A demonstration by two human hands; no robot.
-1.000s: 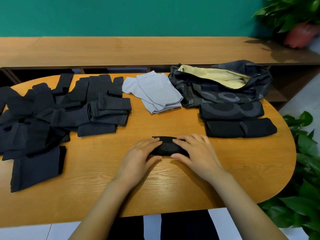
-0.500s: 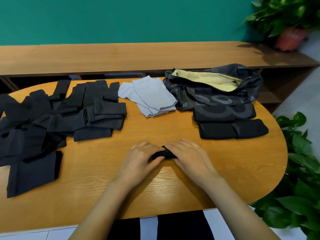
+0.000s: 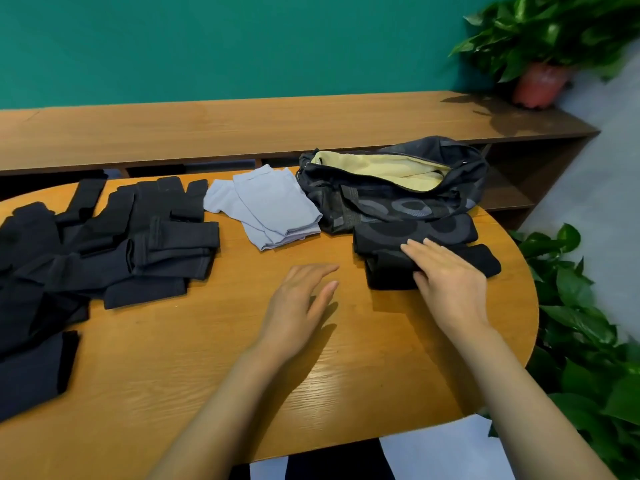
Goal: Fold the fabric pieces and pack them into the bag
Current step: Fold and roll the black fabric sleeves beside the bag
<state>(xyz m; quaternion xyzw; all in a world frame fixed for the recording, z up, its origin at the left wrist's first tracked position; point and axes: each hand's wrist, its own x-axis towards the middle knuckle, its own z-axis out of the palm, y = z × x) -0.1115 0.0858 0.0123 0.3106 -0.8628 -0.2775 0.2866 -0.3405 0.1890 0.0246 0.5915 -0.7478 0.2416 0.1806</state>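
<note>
At the left of the frame a loose heap of dark fabric pieces (image 3: 104, 244) sprawls over the tabletop (image 3: 207, 341). The frame's left edge cuts the heap off, and its layers overlap so much that single pieces are hard to count. Right of it, toward the upper middle, a few pale grey pieces (image 3: 266, 206) lie flat, partly stacked. Lower centre, the left hand (image 3: 298, 303) is spread open, fingers straight, over bare wood and holding nothing; whether it touches the wood is unclear. Further right, folded black pieces (image 3: 388, 268) lie just in front of the bag (image 3: 398, 199). The right hand (image 3: 446, 275) rests on them with straight fingers and hides their middle. Its thumb sits at their near edge, and I cannot tell if it tucks underneath. The bag's mouth gapes, showing yellow lining, but its inside is out of sight. At the upper right a potted plant (image 3: 540, 46) is blurred.
</note>
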